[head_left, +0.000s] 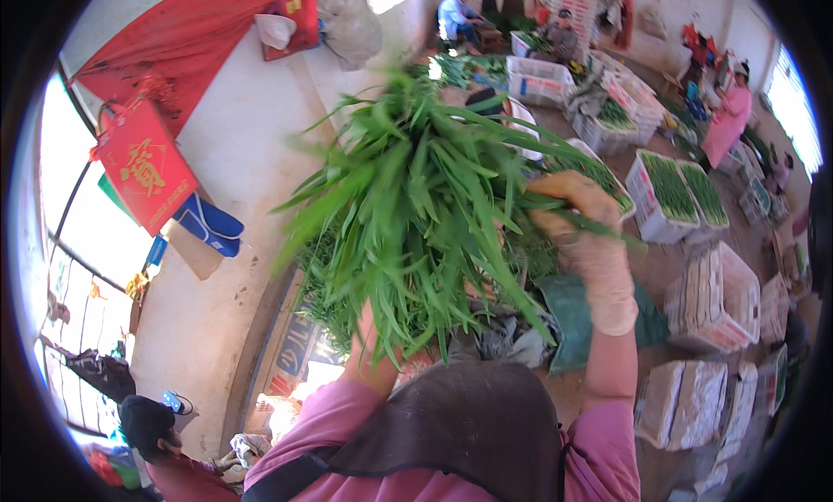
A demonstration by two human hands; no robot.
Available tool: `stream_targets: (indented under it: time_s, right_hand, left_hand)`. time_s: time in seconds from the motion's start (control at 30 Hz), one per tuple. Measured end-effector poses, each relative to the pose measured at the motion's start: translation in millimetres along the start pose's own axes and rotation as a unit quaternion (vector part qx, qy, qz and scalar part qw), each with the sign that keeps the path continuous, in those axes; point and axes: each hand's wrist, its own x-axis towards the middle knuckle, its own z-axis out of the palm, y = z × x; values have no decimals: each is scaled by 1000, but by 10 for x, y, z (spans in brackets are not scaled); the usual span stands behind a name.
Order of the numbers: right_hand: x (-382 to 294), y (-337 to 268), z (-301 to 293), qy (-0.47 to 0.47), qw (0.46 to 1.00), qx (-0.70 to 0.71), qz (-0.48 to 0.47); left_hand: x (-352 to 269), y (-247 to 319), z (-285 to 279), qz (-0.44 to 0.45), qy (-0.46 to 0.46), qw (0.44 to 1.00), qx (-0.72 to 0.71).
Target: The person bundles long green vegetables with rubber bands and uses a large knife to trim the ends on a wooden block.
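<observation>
A large bunch of long flat green leaves [416, 196], blurred at its edges, spreads in front of me and hides my left hand; only that forearm shows below it. My right hand [576, 206], in a pale, stained glove, is at the bunch's right side, its fingers bent around a few of the leaves. Below my right hand lies a dark green sack [573, 313]. More cut greens [319, 261] show behind and below the bunch on the left.
Crates of green stalks [664, 189] stand on the right, with stacked white crates [722, 300] nearer. A co-worker in dark cap [150, 430] is at the lower left; other people work at the back. A red bag [146, 170] hangs by the left wall.
</observation>
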Motion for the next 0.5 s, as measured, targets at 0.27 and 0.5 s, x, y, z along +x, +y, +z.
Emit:
stream_targets:
  time_s: [0.27,0.5]
  right_hand:
    - [-1046,851,-516,231,953,-77,179]
    - [-621,1543,345,74,991,20,109]
  left_hand:
    - [953,290,218,116,27,980,159]
    - [1429,-1082,299,0,-40,989,141]
